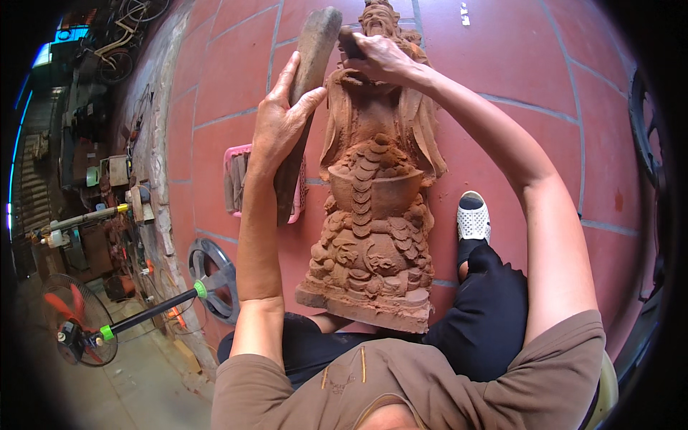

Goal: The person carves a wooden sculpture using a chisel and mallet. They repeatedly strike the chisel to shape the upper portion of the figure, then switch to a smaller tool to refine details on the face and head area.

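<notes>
My left hand (281,118) clamps the long dark wooden mallet (304,107), upright just left of the reddish carved wooden statue (374,215); my right hand (380,57) grips a dark tool at its head.

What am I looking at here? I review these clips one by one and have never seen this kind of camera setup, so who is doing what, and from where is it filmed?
There is no machine here: a person works with two bare hands. The single picture comes from a wide fisheye camera worn on the person's head, looking down, so straight lines bend near the rim and the forearms enter from below.

Leaning against the person's lap is a carved reddish wooden statue, a robed figure above a bowl and heaps of coins. The left hand grips a dark wooden mallet. The right hand holds a dark tool against the statue near its head; its tip is hidden.

Underneath is a red tiled floor. On it lie a pink tray of tools, and a foot in a white shoe. A fan stands lower left.
</notes>
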